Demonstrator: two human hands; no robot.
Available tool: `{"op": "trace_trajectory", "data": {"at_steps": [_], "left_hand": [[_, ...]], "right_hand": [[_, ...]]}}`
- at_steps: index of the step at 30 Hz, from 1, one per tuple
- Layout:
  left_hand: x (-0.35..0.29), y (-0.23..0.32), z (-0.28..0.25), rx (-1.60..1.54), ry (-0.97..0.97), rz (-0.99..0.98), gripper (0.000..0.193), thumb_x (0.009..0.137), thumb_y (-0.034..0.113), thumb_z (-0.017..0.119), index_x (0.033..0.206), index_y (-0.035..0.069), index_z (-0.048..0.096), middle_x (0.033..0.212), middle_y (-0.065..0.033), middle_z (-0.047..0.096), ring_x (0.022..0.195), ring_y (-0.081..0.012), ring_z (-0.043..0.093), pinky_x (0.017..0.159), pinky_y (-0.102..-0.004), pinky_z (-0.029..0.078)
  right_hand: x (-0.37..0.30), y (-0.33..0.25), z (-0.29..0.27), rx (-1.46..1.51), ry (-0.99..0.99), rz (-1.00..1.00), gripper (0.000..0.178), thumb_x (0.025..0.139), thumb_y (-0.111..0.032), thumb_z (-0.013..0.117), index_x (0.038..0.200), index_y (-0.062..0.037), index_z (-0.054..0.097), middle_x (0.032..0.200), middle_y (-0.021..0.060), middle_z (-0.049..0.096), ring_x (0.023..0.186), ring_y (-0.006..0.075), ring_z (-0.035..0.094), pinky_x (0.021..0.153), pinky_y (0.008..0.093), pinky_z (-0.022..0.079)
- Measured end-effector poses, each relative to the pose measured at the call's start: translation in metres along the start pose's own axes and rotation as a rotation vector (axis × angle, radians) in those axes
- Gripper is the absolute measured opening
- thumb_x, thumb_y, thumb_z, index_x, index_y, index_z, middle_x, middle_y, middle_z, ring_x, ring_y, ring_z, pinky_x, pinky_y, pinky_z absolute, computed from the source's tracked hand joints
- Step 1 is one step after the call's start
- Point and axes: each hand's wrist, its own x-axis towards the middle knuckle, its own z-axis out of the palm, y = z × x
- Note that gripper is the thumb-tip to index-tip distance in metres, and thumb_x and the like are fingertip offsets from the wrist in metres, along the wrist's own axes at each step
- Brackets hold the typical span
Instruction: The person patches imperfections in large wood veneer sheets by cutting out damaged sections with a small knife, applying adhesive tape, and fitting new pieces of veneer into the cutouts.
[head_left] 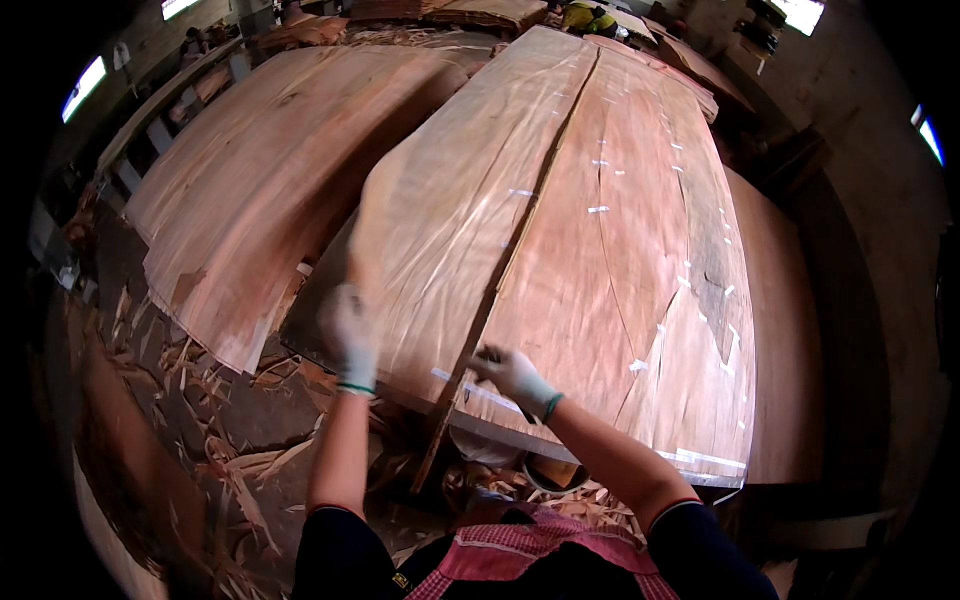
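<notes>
A large pale veneer sheet [440,210] lies on the stack in front of me, its left edge raised and smeared by motion. My left hand [350,335], in a white glove with a green cuff, is at that edge; blur hides its fingers. Right of the sheet lies a reddish veneer sheet [580,300] with several pieces of white tape. A long, narrow dark strip [505,265] runs between the two and sticks out past the stack's front edge. My right hand [515,378], gloved too, is closed beside the strip; what its fingers hold, if anything, cannot be made out.
Another veneer stack [270,170] stands to the left, with a dark gap between. Veneer scraps [240,470] litter the floor at lower left. A round container [553,472] is under the front edge. Farther back are more veneer piles [490,12] and a person in yellow-green [588,18].
</notes>
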Motion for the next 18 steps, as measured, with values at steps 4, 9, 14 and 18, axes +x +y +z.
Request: {"op": "trace_trajectory", "data": {"at_steps": [4,9,14,18], "left_hand": [[-0.066,0.097,-0.006,0.235,-0.254,0.388,0.029,0.078,0.005,0.062,0.107,0.005,0.058,0.101,-0.0171,0.058,0.102,-0.0384,0.054,0.089,-0.0481,0.044],[-0.132,0.102,-0.061,-0.12,-0.361,-0.042,0.037,0.088,0.01,0.063,0.122,0.0,0.053,0.113,-0.0219,0.059,0.108,-0.0389,0.055,0.094,-0.0452,0.042],[-0.222,0.009,-0.061,-0.634,-1.235,-0.885,0.025,0.092,0.023,0.063,0.103,0.001,0.063,0.09,-0.0108,0.067,0.076,-0.0195,0.063,0.072,-0.0348,0.051],[-0.222,0.062,-0.048,-1.183,-1.418,-1.05,0.022,0.099,0.026,0.054,0.098,0.004,0.06,0.063,0.0012,0.049,0.052,-0.0102,0.047,0.052,-0.0276,0.043]], "right_hand": [[0.006,-0.097,0.004,0.625,0.079,0.023,0.026,0.094,-0.027,0.062,0.098,-0.0016,0.061,0.081,0.0026,0.061,0.078,0.013,0.061,0.059,0.025,0.046],[0.02,-0.005,-0.036,0.621,0.343,-0.096,0.011,0.093,-0.009,0.056,0.096,0.0011,0.061,0.081,0.0049,0.063,0.07,0.016,0.061,0.061,0.0285,0.049],[-0.008,0.139,-0.133,0.538,0.604,-0.009,0.008,0.091,-0.007,0.055,0.092,-0.0007,0.059,0.074,0.0078,0.062,0.059,0.0191,0.059,0.054,0.0305,0.049],[-0.049,0.188,-0.157,0.431,0.782,0.112,0.009,0.091,-0.008,0.055,0.086,-0.0018,0.06,0.066,0.0065,0.059,0.051,0.0178,0.056,0.048,0.0312,0.046]]}}
